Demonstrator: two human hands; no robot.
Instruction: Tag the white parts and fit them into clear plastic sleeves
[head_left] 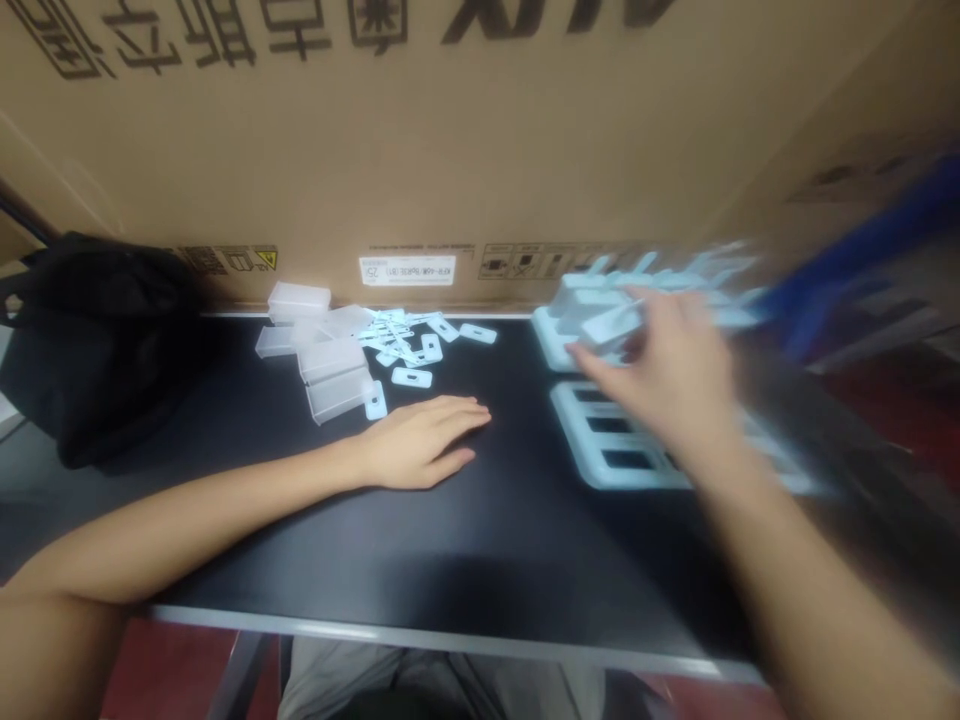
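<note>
My left hand (424,440) lies palm down on the black table (360,550), fingers stretched out and nothing in it. Just beyond it are a loose pile of small pale blue plates (411,378) with slots and several translucent plastic boxes (337,393). On the right, my right hand (679,350), smeared by motion, grips a small pale box (611,325) between thumb and fingers. It is over a light blue rack (553,343) that carries similar boxes and upright tabs. Nearer to me, partly under my right forearm, lies a second light blue frame (589,455) with rectangular openings.
A large cardboard carton (450,160) rises like a wall behind the table. At the far left sits a black bag (97,340). A blue bar (862,260) slants past the right end, and a metal edge (420,637) runs along the front.
</note>
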